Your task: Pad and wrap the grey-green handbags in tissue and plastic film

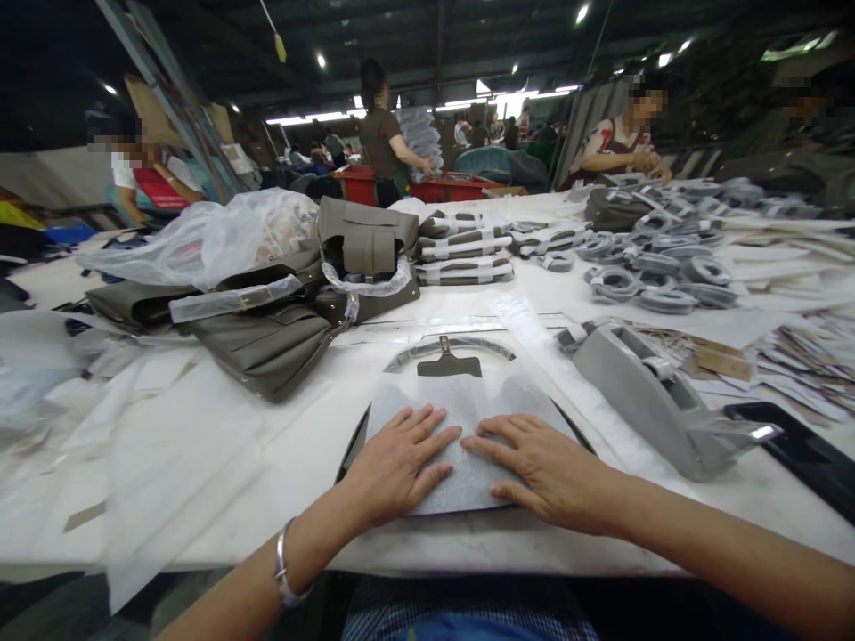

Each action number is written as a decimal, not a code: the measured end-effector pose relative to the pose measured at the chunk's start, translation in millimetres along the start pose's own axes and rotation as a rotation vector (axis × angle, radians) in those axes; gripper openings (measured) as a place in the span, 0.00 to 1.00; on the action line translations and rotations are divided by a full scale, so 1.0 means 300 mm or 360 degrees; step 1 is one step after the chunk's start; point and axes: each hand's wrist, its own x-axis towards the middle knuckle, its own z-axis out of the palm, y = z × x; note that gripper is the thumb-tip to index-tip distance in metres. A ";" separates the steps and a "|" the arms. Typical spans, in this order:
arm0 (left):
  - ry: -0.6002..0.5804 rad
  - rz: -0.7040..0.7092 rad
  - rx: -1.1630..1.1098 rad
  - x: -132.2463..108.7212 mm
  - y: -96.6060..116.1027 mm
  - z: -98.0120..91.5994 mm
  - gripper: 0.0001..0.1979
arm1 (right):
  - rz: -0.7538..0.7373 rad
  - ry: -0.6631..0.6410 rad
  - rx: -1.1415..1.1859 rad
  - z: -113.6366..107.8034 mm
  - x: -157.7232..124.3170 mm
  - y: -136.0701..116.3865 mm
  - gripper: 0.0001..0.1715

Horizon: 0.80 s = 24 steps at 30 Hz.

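Directly in front of me a dark handbag lies flat on the white table, mostly hidden under a sheet of thin white paper (460,396). Its wrapped handle (401,356) and a dark olive closure tab (449,365) stick out beyond the paper's far edge. My left hand (401,454) rests flat on the left half of the sheet, fingers spread. On the right half lies my right hand (541,467), palm down with its fingers apart and slightly bent. Neither hand grips anything. A silver bracelet (284,565) circles my left wrist.
A grey tape dispenser (641,401) and a dark phone (794,450) sit at right. Olive handbags (267,347) are heaped at left, beyond loose translucent sheets (180,445). Wrapped handles (464,249) and grey rolls (668,276) lie farther back. Several people work beyond the table.
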 end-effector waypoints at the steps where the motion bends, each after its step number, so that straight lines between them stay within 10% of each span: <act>1: -0.0004 -0.0001 0.0001 -0.001 0.001 0.000 0.26 | -0.0008 0.0012 -0.0016 0.001 0.000 -0.001 0.35; 24: 0.0025 0.0000 -0.0046 -0.012 0.006 0.005 0.29 | -0.0091 -0.0006 -0.0164 0.047 -0.010 0.010 0.36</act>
